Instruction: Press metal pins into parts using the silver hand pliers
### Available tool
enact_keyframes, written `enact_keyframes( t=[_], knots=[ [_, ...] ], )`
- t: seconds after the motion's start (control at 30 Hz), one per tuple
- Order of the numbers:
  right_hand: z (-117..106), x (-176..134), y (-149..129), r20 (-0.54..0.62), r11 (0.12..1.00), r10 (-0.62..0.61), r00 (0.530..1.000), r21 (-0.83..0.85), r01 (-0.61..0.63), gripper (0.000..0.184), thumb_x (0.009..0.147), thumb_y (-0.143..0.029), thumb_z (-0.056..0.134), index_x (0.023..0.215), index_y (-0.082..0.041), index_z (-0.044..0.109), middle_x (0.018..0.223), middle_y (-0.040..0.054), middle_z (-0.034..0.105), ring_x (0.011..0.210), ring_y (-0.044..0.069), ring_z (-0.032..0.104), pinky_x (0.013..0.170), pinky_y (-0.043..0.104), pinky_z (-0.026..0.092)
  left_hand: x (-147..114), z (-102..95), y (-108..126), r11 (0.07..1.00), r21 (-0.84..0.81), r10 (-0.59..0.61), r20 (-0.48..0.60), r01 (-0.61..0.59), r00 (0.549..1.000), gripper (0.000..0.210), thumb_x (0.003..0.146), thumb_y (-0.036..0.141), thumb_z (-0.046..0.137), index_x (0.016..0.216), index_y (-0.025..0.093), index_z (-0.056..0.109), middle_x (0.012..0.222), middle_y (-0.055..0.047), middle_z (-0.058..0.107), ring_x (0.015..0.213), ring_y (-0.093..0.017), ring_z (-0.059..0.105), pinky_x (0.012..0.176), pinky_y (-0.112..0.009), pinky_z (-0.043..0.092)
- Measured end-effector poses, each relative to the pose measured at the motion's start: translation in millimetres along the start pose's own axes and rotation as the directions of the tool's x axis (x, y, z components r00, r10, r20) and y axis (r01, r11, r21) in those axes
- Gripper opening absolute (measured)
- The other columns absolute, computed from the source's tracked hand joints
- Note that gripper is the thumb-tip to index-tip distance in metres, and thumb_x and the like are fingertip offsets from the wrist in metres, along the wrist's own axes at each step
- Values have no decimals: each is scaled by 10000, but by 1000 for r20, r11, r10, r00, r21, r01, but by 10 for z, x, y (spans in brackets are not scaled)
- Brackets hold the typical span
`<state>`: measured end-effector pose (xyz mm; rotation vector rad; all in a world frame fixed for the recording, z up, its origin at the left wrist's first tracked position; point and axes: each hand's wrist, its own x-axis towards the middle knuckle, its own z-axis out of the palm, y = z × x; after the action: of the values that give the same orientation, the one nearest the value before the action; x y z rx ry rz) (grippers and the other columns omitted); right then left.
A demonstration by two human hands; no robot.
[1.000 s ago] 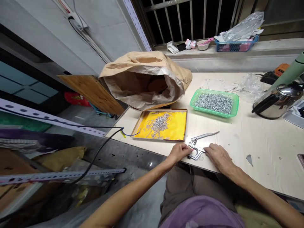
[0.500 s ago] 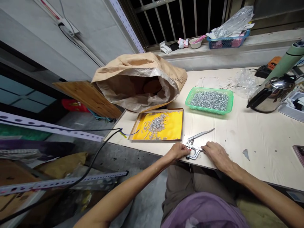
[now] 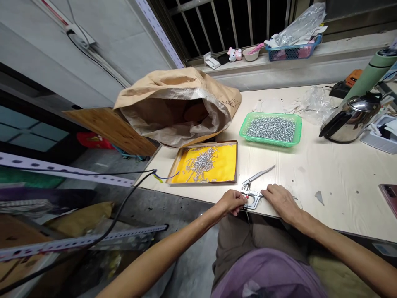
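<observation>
At the table's front edge lies a metal C-frame hand press plier (image 3: pixel 255 200) with a spring, a small red part in its jaw and one long lever slanting up and away. My left hand (image 3: pixel 232 202) is pinched at the left side of the jaw; whatever is between its fingertips is too small to make out. On the right, my right hand (image 3: pixel 281 201) has its fingers closed round the end of the frame's handle, palm down on the table. Beyond my left hand is a shallow tray (image 3: pixel 236 165) with a yellow lining, bearing a heap of small metal pins (image 3: pixel 203 161).
A green plastic basket (image 3: pixel 243 134) full of similar metal pieces (image 3: pixel 273 129) stands behind the tool. A large open paper sack (image 3: pixel 176 82) lies behind the tray. To the right are a steel kettle (image 3: pixel 350 120), a green flask (image 3: pixel 372 74) and a phone (image 3: pixel 389 198). A black cable (image 3: pixel 124 207) hangs at left.
My left hand has shifted slightly at the jaw, its lower fingers now curled further down. The right hand keeps its place on the handle. The whole view has shifted a little.
</observation>
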<state>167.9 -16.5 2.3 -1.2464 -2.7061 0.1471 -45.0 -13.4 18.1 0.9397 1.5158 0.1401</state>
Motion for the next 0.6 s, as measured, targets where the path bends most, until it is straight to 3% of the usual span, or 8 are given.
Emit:
enact_keyframes(
  t=[0.07,0.17,0.23,0.3,0.4,0.5,0.57,0.6],
  knots=[
    [-78,51,78,39,999,25,999,20,-26,163,845,-251,587,1002,-211,605,1070,96,594,957,229,531,734,329,404,-5,-4,13,1000,8,-18,14,18,1000,274,672,345,680,586,154,502,422,88,440,320,-44,388,358,-173,349],
    [-175,167,233,88,998,59,994,10,-60,631,739,-474,679,1273,-207,477,1403,159,402,1281,342,338,942,464,352,-9,-4,10,1000,3,-23,16,23,1000,294,655,364,698,588,150,507,426,89,444,319,-42,395,357,-172,355],
    [-211,254,321,167,998,55,984,1,-56,855,666,-548,707,1365,-177,384,1440,183,358,1340,371,249,1016,516,279,-4,0,1,1000,-6,-21,10,21,1000,306,643,376,708,590,149,509,432,87,449,328,-43,400,360,-173,361],
    [-233,327,367,235,999,38,971,2,-40,923,622,-570,725,1372,-160,378,1383,190,428,1301,376,318,1022,525,278,8,1,-8,1000,-12,-18,7,18,1000,322,632,392,717,590,150,508,437,85,449,340,-46,404,367,-175,368],
    [-265,387,355,233,1000,26,972,-5,-26,840,614,-530,747,1307,-159,450,1231,168,548,1145,343,470,978,503,331,18,-6,-21,1000,3,-15,13,15,1000,330,647,409,710,601,148,513,442,81,441,363,-53,416,388,-181,388],
    [-298,390,295,209,1000,15,978,-25,-10,607,652,-454,756,1137,-148,559,1069,133,605,998,292,526,884,424,386,-32,0,-27,991,135,0,-27,4,1000,282,742,385,634,636,140,543,467,55,463,421,-81,467,445,-206,438],
    [-310,375,257,201,999,12,979,-37,-5,440,693,-414,741,1016,-152,594,997,114,611,951,267,528,822,378,394,-95,34,-20,936,339,154,-149,-96,977,243,805,342,572,681,134,585,561,10,535,544,-122,548,551,-249,491],
    [-314,367,242,197,999,15,980,-40,-8,382,710,-399,733,973,-156,599,975,108,610,939,260,526,801,364,392,-122,63,-11,871,461,288,-199,-170,937,219,827,321,553,725,136,609,647,-17,579,642,-149,585,625,-277,508]
  ],
)
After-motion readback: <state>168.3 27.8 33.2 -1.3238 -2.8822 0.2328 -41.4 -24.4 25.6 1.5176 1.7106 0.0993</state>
